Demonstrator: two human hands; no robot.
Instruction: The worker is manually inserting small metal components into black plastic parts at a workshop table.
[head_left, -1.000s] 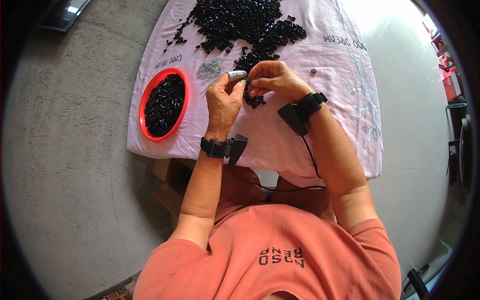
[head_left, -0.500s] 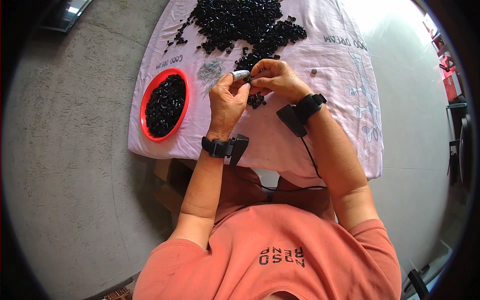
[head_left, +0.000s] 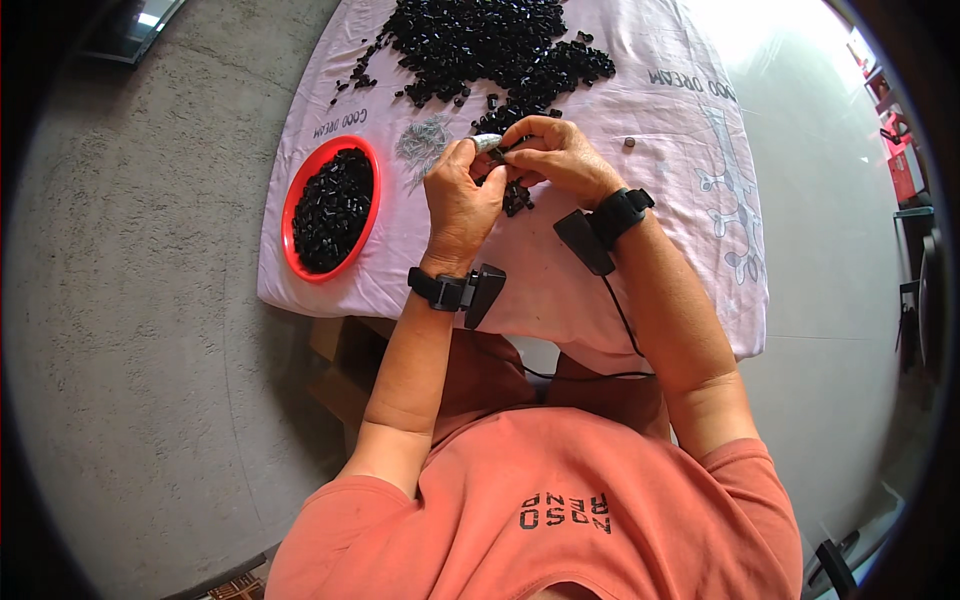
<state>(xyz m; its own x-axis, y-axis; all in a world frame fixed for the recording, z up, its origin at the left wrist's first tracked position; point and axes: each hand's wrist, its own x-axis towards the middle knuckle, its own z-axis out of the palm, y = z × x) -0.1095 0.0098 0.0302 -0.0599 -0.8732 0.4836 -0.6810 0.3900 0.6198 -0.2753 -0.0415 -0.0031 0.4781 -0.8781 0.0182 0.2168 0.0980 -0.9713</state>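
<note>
A small dark piece (head_left: 499, 155) is pinched above the desk (head_left: 600, 285) by the closed fingers of the right hand (head_left: 568, 160); the left hand (head_left: 464, 208) is curled close against it, and whether it is gripped there too cannot be told. The red bowl (head_left: 335, 142) is well filled with black pieces (head_left: 333, 210), while a larger black heap (head_left: 480, 45) is left loose. Thin greyish slivers (head_left: 423, 145) are spread between bowl and heap; a nearer black scatter (head_left: 517, 200) is partly covered by the hands.

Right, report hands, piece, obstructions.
Left hand, right hand: fingertips together at a small dark piece, grip partly hidden. Black pile beyond. Red bowl left, clear of both.
</note>
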